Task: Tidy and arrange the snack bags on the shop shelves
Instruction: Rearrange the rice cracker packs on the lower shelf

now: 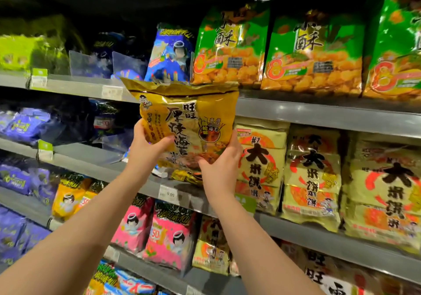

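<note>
A: Right, hands first. How is the gold bag (184,123) held?

B: It is gripped by both. The left hand (148,149) is closed on its lower left edge, thumb across the front. The right hand (218,164) is closed on the lower right corner, fingers wrapped behind. It is kept upright, off the shelf, with the top seal well above both hands.

A: Handling?

B: Judged light and soft: crinkled foil, air-puffed, probably brittle crackers inside. Foil is likely slippery, so the sides near the bottom are best pinched, not squeezed flat.

A: What is around it?

B: Cream bags (312,176) stand just right of the right hand. Green bags (230,46) sit above the hands, a blue bag (170,53) beside them. Pink bags (155,228) lie below the wrists. A shelf edge (330,112) runs behind the bag's top.

A: Readable text?

B: On the gold bag, "旺旺" and "海苔" are made out. "大" is read on the cream bags, "酥" and a big "8" on the green ones. A price tag (169,194) between the wrists seems to read "9.99"; blurred.
</note>
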